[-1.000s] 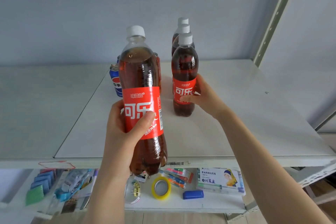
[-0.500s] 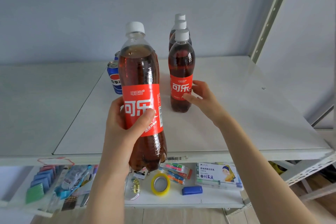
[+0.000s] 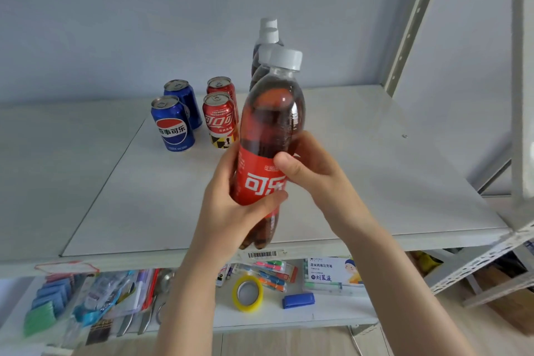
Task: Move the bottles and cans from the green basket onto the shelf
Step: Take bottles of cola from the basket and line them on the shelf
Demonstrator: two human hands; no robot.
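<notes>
I have a single view, from the wide-angle camera on the person's head. It looks forward and down onto the top shelf [image 3: 404,176] from just in front of its front edge and a little above it, facing the grey wall [image 3: 115,23] behind. It sits close. The left grip [image 3: 228,211] and right grip [image 3: 315,173], both wrapped round the cola bottle [image 3: 274,118], fill mid-frame, with the forearms entering from the bottom edge. The lower shelf [image 3: 332,313] shows beneath, and a shelf upright [image 3: 414,23] slants across the right side.

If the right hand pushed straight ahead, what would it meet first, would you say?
Probably the nearest standing cola bottle in the row behind the held bottle, though depth is unclear.
</notes>
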